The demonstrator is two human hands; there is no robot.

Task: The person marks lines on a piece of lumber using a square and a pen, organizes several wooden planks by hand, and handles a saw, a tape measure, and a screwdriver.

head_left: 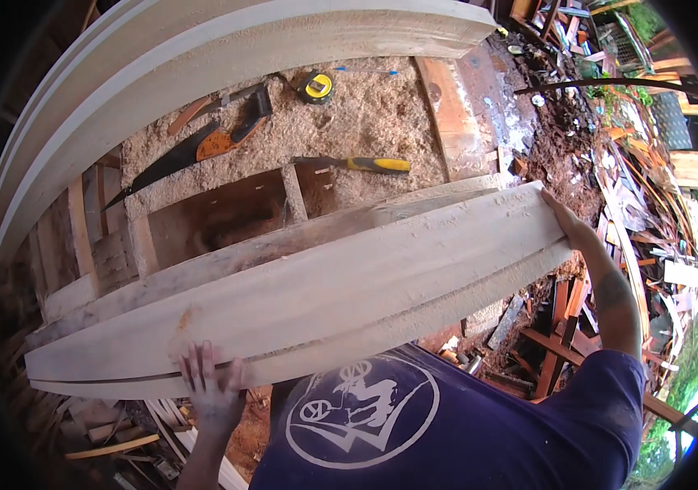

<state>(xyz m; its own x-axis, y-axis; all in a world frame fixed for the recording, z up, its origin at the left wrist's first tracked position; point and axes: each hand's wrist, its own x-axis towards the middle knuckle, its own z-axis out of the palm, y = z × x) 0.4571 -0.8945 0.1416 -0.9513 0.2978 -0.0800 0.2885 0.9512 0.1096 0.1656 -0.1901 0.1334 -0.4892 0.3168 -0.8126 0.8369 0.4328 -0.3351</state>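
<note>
A long pale wooden board [349, 265], dusted with sawdust, lies slantwise across the front of the workbench, close to my body. A narrow dark gap along its near edge sets off a second pale strip [414, 320]. My left hand [212, 380] rests on the near edge towards the left end, fingers spread over the wood. At the right end my right hand [568, 219] grips the board, with its fingers partly hidden around the end. Beyond the board are a handsaw [210, 145] with an orange and black handle, a yellow-handled chisel [373, 165] and a yellow and black tape measure [315, 87].
Several long curved pale boards [226, 53] are stacked at the far left. Sawdust [365, 106] covers the bench around an open framed cavity [226, 216]. A blue pen [369, 71] lies near the back. Wood scraps [643, 220] litter the ground on the right.
</note>
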